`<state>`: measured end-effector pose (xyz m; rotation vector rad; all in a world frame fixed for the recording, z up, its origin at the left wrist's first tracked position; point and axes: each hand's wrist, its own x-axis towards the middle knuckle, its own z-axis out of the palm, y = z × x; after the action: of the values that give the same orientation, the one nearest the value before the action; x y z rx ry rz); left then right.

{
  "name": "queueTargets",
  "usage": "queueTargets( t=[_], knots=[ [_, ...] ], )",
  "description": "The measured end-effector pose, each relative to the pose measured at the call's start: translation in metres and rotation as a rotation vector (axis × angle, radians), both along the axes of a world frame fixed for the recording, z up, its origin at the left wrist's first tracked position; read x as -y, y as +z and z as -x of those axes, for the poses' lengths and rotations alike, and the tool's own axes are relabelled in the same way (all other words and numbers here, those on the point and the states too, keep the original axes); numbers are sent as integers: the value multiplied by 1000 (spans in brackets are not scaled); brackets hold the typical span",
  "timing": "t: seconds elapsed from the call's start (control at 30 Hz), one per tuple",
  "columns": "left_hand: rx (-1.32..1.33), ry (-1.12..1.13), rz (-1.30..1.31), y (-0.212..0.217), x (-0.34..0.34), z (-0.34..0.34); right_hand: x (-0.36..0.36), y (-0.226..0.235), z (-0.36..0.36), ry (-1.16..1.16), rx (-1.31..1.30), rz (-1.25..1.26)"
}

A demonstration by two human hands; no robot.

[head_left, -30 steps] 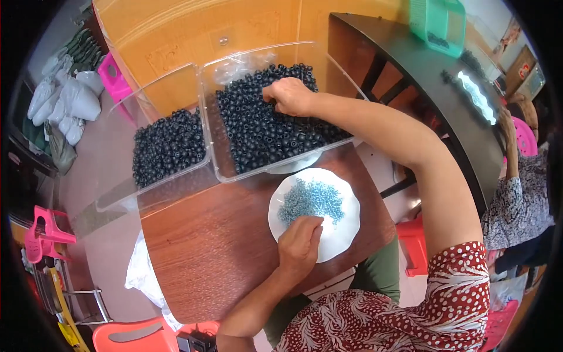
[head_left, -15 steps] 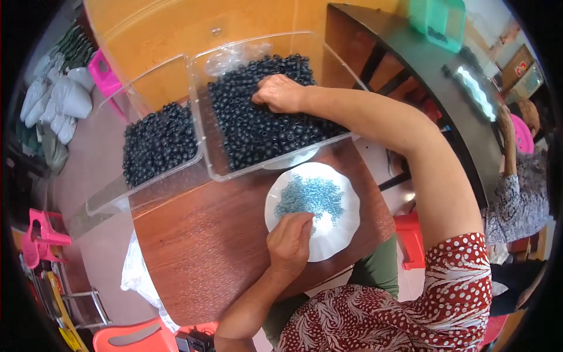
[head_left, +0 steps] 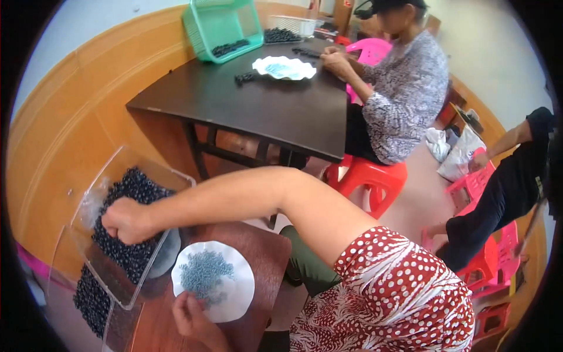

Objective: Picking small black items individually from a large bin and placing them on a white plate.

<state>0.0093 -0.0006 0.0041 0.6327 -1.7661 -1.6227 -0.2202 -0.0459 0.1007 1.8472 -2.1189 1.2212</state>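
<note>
Down among the small black round pieces (head_left: 126, 249) filling the clear plastic bin (head_left: 88, 205), the right hand (head_left: 129, 220) is seen, knuckles up and fingers curled closed into the heap as though a pinch of them is being gathered; what is actually pinched cannot be told, since the fingertips are buried. Just beside the bin, on its near side, the left hand (head_left: 190, 317) is rested at the edge of a white round plate (head_left: 237, 287), fingers bent against its rim, apparently so that the plate is kept steady; whether anything is held between them cannot be told. A pile of small grey-blue pieces (head_left: 205, 273) is heaped at the middle of the plate, kept within easy reach of both hands. Plate and bin are carried by a small brown wooden table (head_left: 267, 249), and a second clear bin of black pieces (head_left: 91, 302) is set against the first, on its left.

Well beyond the bin, a dark wooden table (head_left: 264, 108) is occupied by another person (head_left: 404, 94), whose hands are busy near a similar white plate (head_left: 284, 67). A green plastic basket (head_left: 223, 26) with more black pieces is placed at that table's far end.
</note>
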Motion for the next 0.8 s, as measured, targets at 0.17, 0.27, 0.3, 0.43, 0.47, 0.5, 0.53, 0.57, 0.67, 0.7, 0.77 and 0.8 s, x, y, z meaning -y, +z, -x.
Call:
queueTargets(
  t=[0.17,0.27,0.3,0.43,0.47,0.5,0.53,0.57,0.67,0.7,0.77,0.8],
  knots=[
    [-216,19,-201,18,7,14,-70,22,-54,99,201,219],
    [-271,-3,-249,34,5,12,-97,19,-84,177,358,217],
    [-273,-6,-241,38,1,12,-108,17,-92,170,451,170],
    [-317,-127,-318,25,-3,9,-131,11,-114,152,787,80],
    [-302,-162,-323,17,-1,8,-133,7,-118,160,784,82],
    [-298,-136,-345,16,-3,9,-134,1,-122,161,912,64],
    [-302,-132,-341,17,-4,7,-134,-5,-126,161,1038,46],
    [-328,-131,-367,18,-7,5,-134,-10,-128,184,997,94],
    [-395,-112,-402,33,-17,1,-136,-13,-133,180,1072,200],
    [-430,-97,-411,38,-20,-2,-136,-14,-134,182,1072,202],
    [-388,-83,-363,25,-11,-1,-136,-17,-136,173,1097,244],
    [-351,-67,-315,21,-8,0,-135,-21,-137,177,1096,246]
  ],
)
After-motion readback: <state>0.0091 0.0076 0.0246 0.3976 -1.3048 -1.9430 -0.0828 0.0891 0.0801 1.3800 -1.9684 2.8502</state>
